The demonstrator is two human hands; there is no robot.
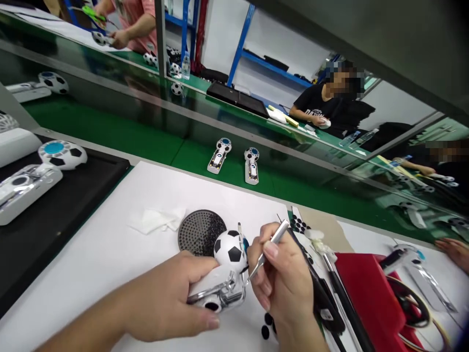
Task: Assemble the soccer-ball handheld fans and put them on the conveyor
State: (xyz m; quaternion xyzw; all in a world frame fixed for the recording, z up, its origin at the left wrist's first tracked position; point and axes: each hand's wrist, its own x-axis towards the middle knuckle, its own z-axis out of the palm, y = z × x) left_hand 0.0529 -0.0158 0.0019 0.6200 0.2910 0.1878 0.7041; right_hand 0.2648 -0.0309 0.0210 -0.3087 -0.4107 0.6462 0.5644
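Observation:
My left hand (170, 296) is wrapped round a white-and-chrome handheld device (210, 283) whose head is a small soccer ball (230, 248). The ball points away from me and the chrome-trimmed side faces up. In the fingers of my right hand (284, 274) is a pair of slim metal tweezers (264, 252), slanting down to the left. Their fine tip is at the chrome edge of the device; whether it touches I cannot tell. Behind the ball sits a round black perforated disc (200, 229) strewn with dark grains. Several small black round pads (265, 332) lie beside my right wrist.
A crumpled white tissue (161, 220) lies behind the disc. At left, a black tray (91, 195) bears similar soccer-ball devices. Two more devices (220, 156) stand on the green bench beyond. A red box (370, 293) is at right, near a co-worker's hand (454, 252). Other people work across the glass.

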